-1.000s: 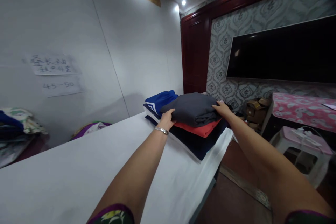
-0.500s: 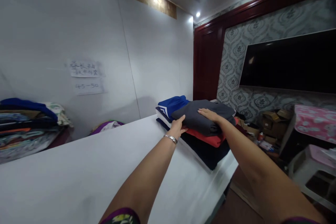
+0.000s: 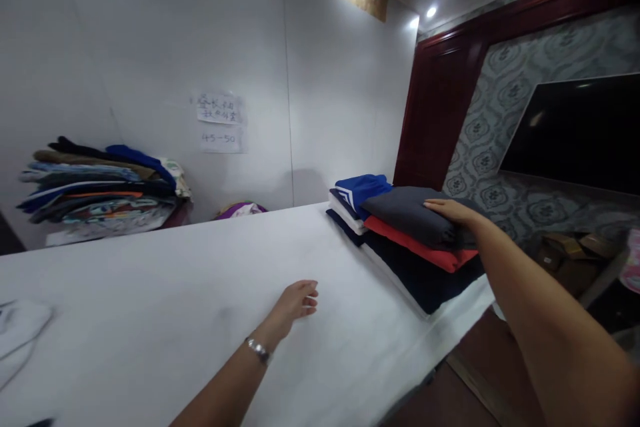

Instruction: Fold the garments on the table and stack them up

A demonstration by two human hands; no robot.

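At the right end of the white table [image 3: 210, 293] is a stack of folded clothes. A dark grey folded garment [image 3: 407, 208] lies on top, with a red one [image 3: 425, 252] under it and a navy one [image 3: 420, 280] lower down. Beside the grey piece sits a blue folded garment [image 3: 363, 188] with white stripes. My right hand [image 3: 450, 210] rests flat on the grey garment, fingers stretched out. Over the bare tabletop, apart from the stack, my left hand [image 3: 297, 301] holds nothing; its fingers are loosely curled and a little apart. A silver bracelet [image 3: 258, 349] circles that wrist.
Another pile of clothes [image 3: 105, 187] stands beyond the table at the left. White cloth [image 3: 23, 327] lies at the table's left edge. Handwritten papers [image 3: 219, 123] hang on the wall. Cardboard boxes [image 3: 570, 257] are on the right, below a television [image 3: 575, 133].
My left hand has left the stack and moved back toward me over the table. My right hand stays on the grey garment. The view has turned left.
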